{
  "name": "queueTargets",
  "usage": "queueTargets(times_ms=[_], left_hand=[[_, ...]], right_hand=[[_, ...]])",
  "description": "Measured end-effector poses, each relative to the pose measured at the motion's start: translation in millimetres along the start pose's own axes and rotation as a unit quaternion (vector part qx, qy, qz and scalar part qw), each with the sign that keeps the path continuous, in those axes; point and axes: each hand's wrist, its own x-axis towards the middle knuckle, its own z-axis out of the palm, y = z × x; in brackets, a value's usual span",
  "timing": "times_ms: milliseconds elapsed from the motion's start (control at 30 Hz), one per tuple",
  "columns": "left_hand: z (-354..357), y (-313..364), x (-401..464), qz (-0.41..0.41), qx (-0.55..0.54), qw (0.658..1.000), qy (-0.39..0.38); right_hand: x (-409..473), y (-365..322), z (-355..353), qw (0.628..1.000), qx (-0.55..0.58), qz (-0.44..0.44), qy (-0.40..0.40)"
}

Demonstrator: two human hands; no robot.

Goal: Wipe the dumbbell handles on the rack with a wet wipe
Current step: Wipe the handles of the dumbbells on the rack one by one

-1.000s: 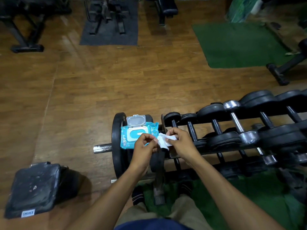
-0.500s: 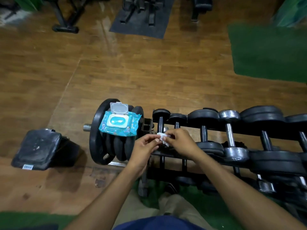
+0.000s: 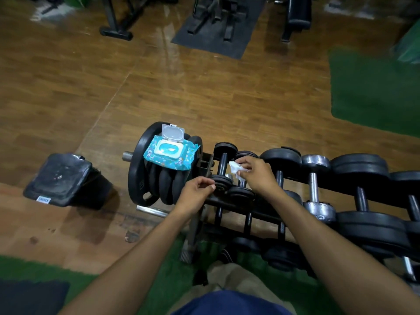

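Note:
A black rack carries a row of dumbbells running to the right. My right hand pinches a crumpled white wet wipe over the second dumbbell from the left, beside the leftmost dumbbell's black handle. My left hand hovers at the near end of the leftmost dumbbell, fingers loosely curled, holding nothing. A blue wipe pack with its white lid flipped open lies on top of stacked black weight plates left of the rack.
A black padded block sits on the wooden floor at left. Chrome dumbbell stands further right on the rack. Green mats lie at right and under my legs. Gym machines stand at the back.
My hands have separated: the right one carried the wipe away toward the dumbbell handles, and the left one let go of it and dropped lower. The camera view shifted.

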Motion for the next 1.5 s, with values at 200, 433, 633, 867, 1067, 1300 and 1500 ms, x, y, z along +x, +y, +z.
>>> queueTargets(times_ms=[200, 433, 633, 867, 1067, 1300, 1500], left_hand=[[-8.5, -18.0, 11.5, 0.047, 0.173, 0.984, -0.017], [0.8, -6.9, 20.4, 0.046, 0.225, 0.973, -0.016], [25.1, 13.8, 43.2, -0.040, 0.268, 0.962, 0.037], [69.0, 4.8, 79.2, -0.121, 0.291, 0.943, 0.111], [81.8, -11.9, 87.2, -0.156, 0.312, 0.925, 0.149], [82.6, -25.4, 85.8, -0.117, 0.292, 0.935, 0.165], [80.0, -28.1, 84.6, -0.098, 0.265, 0.945, 0.167]], right_hand=[[-1.5, 6.2, 1.4, 0.995, -0.095, -0.031, -0.015], [13.3, 1.7, -4.5, 0.994, -0.086, -0.059, -0.009], [56.4, 6.6, 4.4, 0.990, -0.099, -0.080, -0.062], [99.7, 15.6, 8.1, 0.978, -0.111, -0.134, -0.118], [125.3, 29.3, 21.2, 0.966, -0.132, -0.178, -0.132], [136.1, 47.3, 49.4, 0.917, -0.222, -0.228, -0.240], [140.1, 53.1, 48.0, 0.861, -0.313, -0.299, -0.269]])
